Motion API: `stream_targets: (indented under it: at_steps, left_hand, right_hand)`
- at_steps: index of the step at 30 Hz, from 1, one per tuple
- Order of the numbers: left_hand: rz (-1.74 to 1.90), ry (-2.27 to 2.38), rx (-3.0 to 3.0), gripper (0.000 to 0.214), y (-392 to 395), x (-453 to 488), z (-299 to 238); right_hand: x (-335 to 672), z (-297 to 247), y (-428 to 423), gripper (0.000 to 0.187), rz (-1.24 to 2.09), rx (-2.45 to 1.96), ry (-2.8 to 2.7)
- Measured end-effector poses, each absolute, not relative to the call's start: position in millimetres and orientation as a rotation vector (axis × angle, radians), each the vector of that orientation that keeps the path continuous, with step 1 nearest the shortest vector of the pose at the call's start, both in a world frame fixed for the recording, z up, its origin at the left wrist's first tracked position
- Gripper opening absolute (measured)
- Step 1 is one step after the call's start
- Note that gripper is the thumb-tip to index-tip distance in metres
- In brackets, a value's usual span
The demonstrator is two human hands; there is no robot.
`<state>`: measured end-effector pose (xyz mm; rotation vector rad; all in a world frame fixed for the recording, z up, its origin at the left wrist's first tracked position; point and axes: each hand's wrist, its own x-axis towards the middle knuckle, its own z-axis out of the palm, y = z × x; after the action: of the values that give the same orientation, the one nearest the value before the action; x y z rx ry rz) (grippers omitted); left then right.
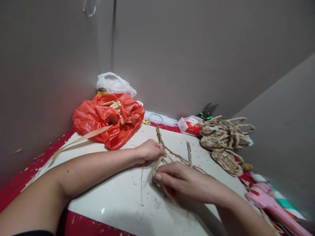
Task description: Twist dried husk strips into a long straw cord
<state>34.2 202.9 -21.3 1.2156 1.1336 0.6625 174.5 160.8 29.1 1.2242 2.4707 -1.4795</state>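
Straw-work on white tabletop (118, 193) with red edge.

Item 1: twisted tan straw cord (172, 152), lying at the centre. Its branches run off toward 12 and 1 o'clock, and loose pale straw strands (142, 183) trail toward 6 o'clock.

Item 2: left hand (150, 150), at 11 o'clock of the cord's worked end. Grip closed, fingertips pinching the cord.

Item 3: right hand (182, 182), at 5 o'clock of that end, fingers laid together over it. Thumb hidden, so whether this grip pinches cannot be told.

Handling note, as judgement: the twist likely holds best with the left pinch tight just beside the working point and the strands drawn taut and even. The dry fibre looks apt to split or slacken.

Surroundings:
- crumpled orange-red plastic bag (98, 121) of straw strips, at 10 o'clock
- heap of woven straw pieces (221, 137), at 2 o'clock
- green-handled cutters (208, 113), beyond the heap at 1 o'clock
- pink plastic tool (270, 205), at 4 o'clock
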Motion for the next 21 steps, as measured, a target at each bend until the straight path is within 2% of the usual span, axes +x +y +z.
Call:
stream_targets:
  at_steps: [1,3,5,7,10,12,18,21]
  left_hand:
    - [0.652,1.137,1.207,0.01,202,34,-20]
    - [0.63,1.127,1.201,0.013,201,33,-17]
    - [0.62,1.1,1.203,0.017,201,32,-15]
    - [0.63,1.059,1.211,0.019,203,31,-15]
    - [0.64,0.954,1.257,0.02,205,30,-18]
    - [0.633,0.918,1.283,0.02,206,30,-18]
    - [0.521,0.898,1.394,0.023,205,26,-13]
    - [0.562,0.948,1.521,0.021,208,23,-17]
  right_hand:
    - [179,34,164,0.035,-1.613,1.213,2.427]
    - [190,38,175,0.041,-1.701,1.485,2.497]
    - [198,30,189,0.042,-1.545,2.031,2.595]
    - [201,15,200,0.036,-1.515,2.336,2.529]
    - [196,-5,205,0.035,-2.115,2.068,2.255]
    - [191,-12,203,0.038,-2.294,1.869,2.127]
    - [191,-11,202,0.039,-2.184,1.823,2.044]
    - [194,-12,205,0.039,-2.269,1.734,1.946]
